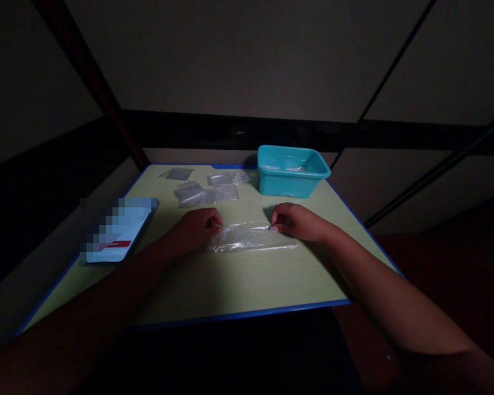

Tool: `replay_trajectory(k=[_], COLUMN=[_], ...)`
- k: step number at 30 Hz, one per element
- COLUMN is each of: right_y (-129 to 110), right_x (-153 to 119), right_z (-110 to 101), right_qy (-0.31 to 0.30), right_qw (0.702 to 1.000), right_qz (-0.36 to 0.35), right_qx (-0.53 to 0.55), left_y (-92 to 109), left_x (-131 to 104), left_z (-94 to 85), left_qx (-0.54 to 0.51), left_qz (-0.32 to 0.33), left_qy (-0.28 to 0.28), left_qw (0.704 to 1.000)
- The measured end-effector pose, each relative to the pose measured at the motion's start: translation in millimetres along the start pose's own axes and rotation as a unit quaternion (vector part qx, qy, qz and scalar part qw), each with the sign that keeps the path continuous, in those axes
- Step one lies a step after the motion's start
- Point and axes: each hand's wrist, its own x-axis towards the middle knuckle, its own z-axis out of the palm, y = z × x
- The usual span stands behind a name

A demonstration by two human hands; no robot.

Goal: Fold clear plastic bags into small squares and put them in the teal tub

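A clear plastic bag (251,238) lies crinkled and nearly flat on the table in front of me. My left hand (201,225) pinches its upper left part between thumb and fingers. At the bag's upper right, my right hand (292,220) is closed in a pinch on the plastic, with a small dark spot at the fingertips that I cannot make out. Beyond my left hand lie several small folded plastic packets, among them a nearer packet (190,193) and one farther left (179,174).
A turquoise plastic basket (288,185) stands at the back right, with something pale inside. At the left edge lies a phone (119,233) with a lit screen, partly pixelated. The pale yellow table (247,285) has a blue rim. A wall rises behind it.
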Motion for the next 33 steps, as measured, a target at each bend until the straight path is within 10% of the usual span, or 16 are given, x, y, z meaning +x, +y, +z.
replay_trajectory(k=[15,33], right_y=[7,2], right_x=[-1,2], right_z=[4,5], right_qy=[-0.034,0.006], right_qw=[0.997,0.997], right_qz=[0.004,0.058], right_qx=[0.063,-0.059], left_y=[2,0], left_x=[-2,6], left_z=[-9.1,0.7], left_qx=[0.023,-0.012], left_qz=[-0.004,0.004], left_qy=[-0.045,0.062], left_qw=[0.999,0.998])
